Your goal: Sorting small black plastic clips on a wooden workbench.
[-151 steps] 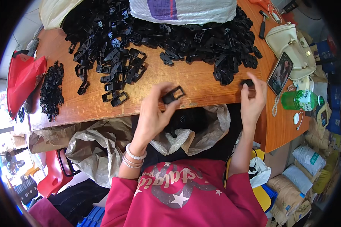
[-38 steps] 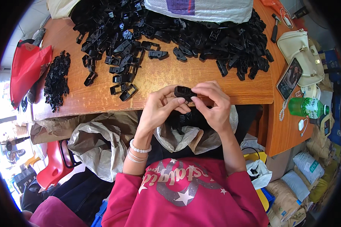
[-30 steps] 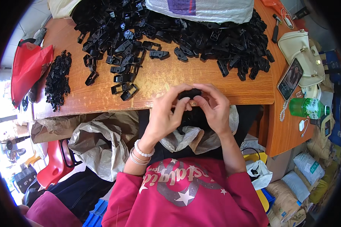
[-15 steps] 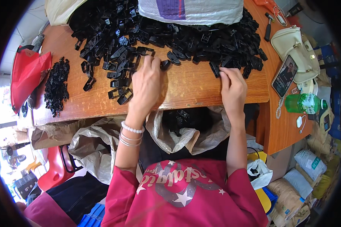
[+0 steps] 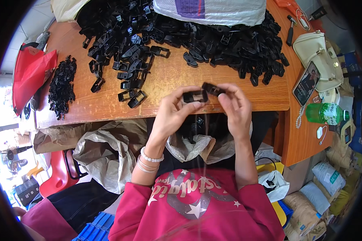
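In front of the table's near edge, both hands are raised and close together. My left hand (image 5: pixel 171 114) pinches a black plastic frame (image 5: pixel 186 97) with a rectangular opening. My right hand (image 5: pixel 238 112) grips a smaller black plastic piece (image 5: pixel 210 88) between thumb and fingers, right beside the frame's far right corner. Whether the two parts touch is hard to tell. Beyond them spreads a large pile of black plastic parts (image 5: pixel 237 46), with several open frames (image 5: pixel 126 95) trailing toward me on the left.
Below the hands hangs an open white woven sack (image 5: pixel 183 149) with black parts inside. A heap of small black parts (image 5: pixel 62 88) and a red bag (image 5: pixel 32 76) lie left. On the right are a phone (image 5: pixel 307 84), green bottle (image 5: pixel 325 113), handbag (image 5: pixel 319 56) and hammer (image 5: pixel 290 34).
Both hands have left the pile and come together nearer to me. Each has picked up a black part, the left a frame and the right a smaller piece. The view has shifted slightly.
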Demonstrator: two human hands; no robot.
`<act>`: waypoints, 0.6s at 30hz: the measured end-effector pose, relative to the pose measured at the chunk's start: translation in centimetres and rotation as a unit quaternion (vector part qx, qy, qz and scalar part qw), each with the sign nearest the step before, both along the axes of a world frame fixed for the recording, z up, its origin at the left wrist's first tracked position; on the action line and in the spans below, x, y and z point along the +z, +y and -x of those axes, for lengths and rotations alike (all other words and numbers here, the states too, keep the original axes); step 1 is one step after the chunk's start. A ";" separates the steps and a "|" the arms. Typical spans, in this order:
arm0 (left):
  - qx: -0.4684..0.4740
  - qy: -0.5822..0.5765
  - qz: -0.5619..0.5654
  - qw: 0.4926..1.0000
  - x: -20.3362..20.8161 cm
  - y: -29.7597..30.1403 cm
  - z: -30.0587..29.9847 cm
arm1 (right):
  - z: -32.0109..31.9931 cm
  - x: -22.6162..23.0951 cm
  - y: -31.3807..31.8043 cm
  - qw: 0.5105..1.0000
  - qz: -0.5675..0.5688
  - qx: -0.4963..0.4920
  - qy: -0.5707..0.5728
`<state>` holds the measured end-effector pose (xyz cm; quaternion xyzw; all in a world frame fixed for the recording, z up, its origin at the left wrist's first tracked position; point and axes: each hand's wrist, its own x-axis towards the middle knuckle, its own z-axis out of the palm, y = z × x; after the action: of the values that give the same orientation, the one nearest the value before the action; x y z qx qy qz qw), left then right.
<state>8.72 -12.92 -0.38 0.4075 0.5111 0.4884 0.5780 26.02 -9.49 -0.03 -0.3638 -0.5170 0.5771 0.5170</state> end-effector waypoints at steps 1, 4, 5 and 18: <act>-0.018 0.073 0.003 0.997 -0.1 -0.3 0.2 | 0.1 -0.1 -0.3 0.999 -0.007 0.039 0.010; -0.024 0.006 -0.013 1.000 0.7 -0.6 -0.1 | 0.2 -0.8 -0.3 0.992 -0.087 0.052 -0.075; -0.017 -0.071 -0.005 0.997 1.0 -0.6 -0.3 | 0.1 -0.8 -0.3 0.992 -0.087 0.053 -0.075; -0.005 0.168 -0.151 0.974 2.2 -1.0 -1.0 | 1.3 -1.7 -1.7 0.993 -0.092 -0.004 -0.079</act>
<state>9.72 -13.96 1.80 0.5692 0.5194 0.4817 0.4175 24.70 -11.23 -1.70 -0.3608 -0.6056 0.4944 0.5085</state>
